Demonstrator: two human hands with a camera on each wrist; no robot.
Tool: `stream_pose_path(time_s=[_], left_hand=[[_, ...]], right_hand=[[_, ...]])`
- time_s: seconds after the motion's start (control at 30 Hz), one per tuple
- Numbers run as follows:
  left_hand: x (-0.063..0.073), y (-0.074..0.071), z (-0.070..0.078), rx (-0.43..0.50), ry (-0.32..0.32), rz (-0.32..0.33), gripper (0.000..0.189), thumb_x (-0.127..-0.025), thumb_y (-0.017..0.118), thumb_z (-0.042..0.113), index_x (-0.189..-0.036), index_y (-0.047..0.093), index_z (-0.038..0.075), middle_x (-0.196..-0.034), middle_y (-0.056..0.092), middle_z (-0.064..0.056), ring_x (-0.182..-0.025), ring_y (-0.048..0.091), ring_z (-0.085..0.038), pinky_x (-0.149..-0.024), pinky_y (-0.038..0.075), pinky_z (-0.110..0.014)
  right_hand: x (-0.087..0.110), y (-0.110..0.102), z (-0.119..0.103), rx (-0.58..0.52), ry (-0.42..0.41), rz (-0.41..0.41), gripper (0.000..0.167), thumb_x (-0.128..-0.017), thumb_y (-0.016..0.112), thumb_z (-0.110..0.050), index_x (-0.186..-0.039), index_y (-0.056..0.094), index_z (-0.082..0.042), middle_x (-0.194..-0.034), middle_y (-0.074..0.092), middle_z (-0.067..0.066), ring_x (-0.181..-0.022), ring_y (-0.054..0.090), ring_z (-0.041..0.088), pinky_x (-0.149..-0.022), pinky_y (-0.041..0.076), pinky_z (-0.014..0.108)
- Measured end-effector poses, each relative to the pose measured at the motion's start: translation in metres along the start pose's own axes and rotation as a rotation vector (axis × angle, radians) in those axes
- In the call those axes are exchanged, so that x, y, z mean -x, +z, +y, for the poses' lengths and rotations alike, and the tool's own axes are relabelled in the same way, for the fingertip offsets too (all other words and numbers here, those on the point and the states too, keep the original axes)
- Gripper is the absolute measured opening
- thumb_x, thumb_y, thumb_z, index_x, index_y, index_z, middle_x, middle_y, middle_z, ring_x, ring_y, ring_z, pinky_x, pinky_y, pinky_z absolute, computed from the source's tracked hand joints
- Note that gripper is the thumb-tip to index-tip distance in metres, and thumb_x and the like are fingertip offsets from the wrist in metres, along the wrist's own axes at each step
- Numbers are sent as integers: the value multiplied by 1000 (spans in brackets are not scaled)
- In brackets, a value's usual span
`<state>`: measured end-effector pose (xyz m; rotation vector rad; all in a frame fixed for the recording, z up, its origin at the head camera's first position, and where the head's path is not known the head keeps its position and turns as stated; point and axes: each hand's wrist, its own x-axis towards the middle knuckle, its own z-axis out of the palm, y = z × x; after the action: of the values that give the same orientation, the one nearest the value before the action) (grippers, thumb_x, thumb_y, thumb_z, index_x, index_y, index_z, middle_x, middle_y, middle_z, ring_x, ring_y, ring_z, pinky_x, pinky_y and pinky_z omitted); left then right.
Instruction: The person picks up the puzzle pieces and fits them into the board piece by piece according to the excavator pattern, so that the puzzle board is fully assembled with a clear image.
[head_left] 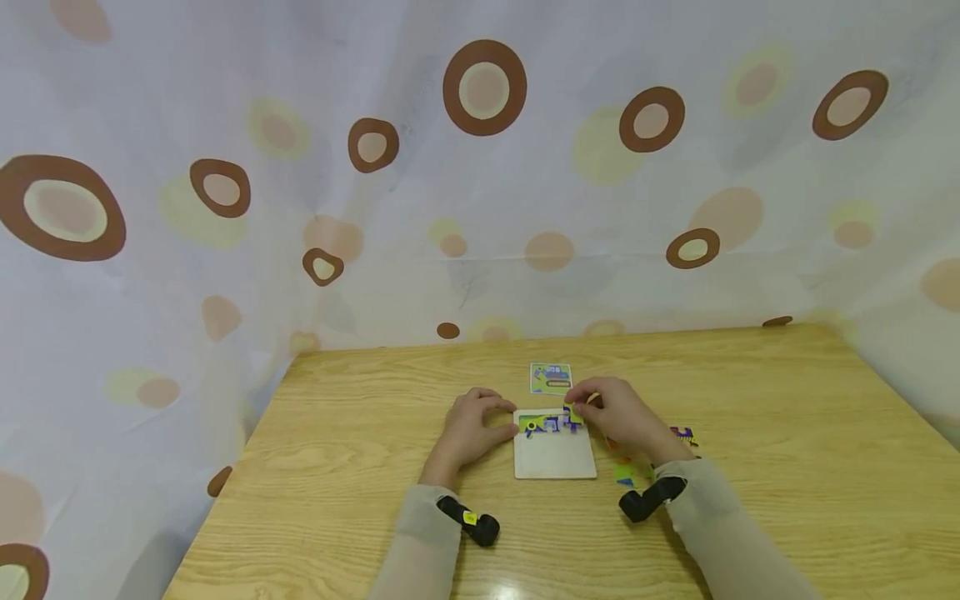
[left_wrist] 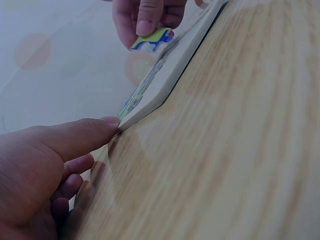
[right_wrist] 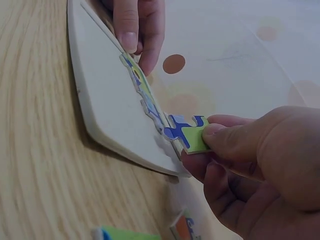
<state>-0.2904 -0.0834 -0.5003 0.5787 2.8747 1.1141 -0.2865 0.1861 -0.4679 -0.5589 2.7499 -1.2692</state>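
A white puzzle tray (head_left: 555, 456) lies on the table with a row of joined puzzle pieces (head_left: 542, 424) along its far edge, yellow, blue and green. My left hand (head_left: 475, 425) rests at the tray's left side, its thumb (left_wrist: 95, 131) extended against the rim. Between thumb and forefinger, my right hand (head_left: 617, 412) pinches a green and blue puzzle piece (right_wrist: 192, 135) by its outer end. This piece is over the tray's far right corner, its knob right beside the end of the row.
Beyond the tray lies a small picture card (head_left: 551, 378) of a similar vehicle design. Loose pieces lie right of the tray, including a green one (head_left: 624, 473) and a purple one (head_left: 683, 434), partly hidden by my right arm. A patterned cloth (head_left: 480, 208) hangs behind the table.
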Motion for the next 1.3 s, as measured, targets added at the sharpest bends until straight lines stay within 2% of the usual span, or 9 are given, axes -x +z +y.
stream_pose_path(time_s=[0.27, 0.47, 0.63, 1.0, 1.13, 1.3], left_hand=[[0, 0, 0, -4, -1, -6, 29, -89, 74, 36, -116, 72, 25, -132, 52, -2, -125, 43, -30, -105, 31, -51], [1, -1, 1, 4, -4, -4, 29, -89, 75, 35, -116, 73, 24, -132, 52, -3, -125, 43, -30, -104, 31, -52], [1, 0, 1, 7, -10, 2, 29, -89, 74, 36, -116, 73, 25, -132, 52, -2, -126, 42, -30, -105, 30, -52], [1, 0, 0, 1, 0, 9, 29, -88, 75, 35, -115, 73, 25, -131, 53, -2, -123, 44, -30, -103, 32, -52], [1, 0, 1, 8, 15, 18, 28, -88, 75, 34, -114, 73, 24, -129, 54, -3, -121, 46, -31, -102, 34, -53], [1, -1, 1, 3, 15, 18, 28, -89, 75, 34, -114, 73, 24, -129, 54, -3, -121, 46, -30, -102, 34, -51]], right_hand=[[-1, 5, 1, -16, 46, 1, 16, -96, 62, -3, -106, 72, -9, -100, 67, 2, -84, 57, 18, -73, 50, 33], [-1, 6, 0, -15, 48, 0, 15, -96, 62, -2, -103, 73, -10, -98, 66, 2, -84, 56, 19, -75, 50, 33], [-1, 7, -1, 2, 11, -12, 14, -96, 62, -3, -102, 73, -9, -95, 65, 3, -83, 55, 18, -73, 49, 34], [-2, 14, 5, 78, -78, 33, 11, -92, 67, -2, -98, 74, -8, -91, 61, 0, -79, 53, 16, -68, 47, 33], [-2, 12, 5, 68, -69, -2, 11, -91, 71, -8, -101, 74, -8, -93, 61, 1, -77, 51, 16, -66, 45, 31], [-1, 8, 4, 39, -44, -73, 22, -85, 79, -13, -106, 74, -7, -94, 59, 3, -75, 48, 19, -64, 42, 31]])
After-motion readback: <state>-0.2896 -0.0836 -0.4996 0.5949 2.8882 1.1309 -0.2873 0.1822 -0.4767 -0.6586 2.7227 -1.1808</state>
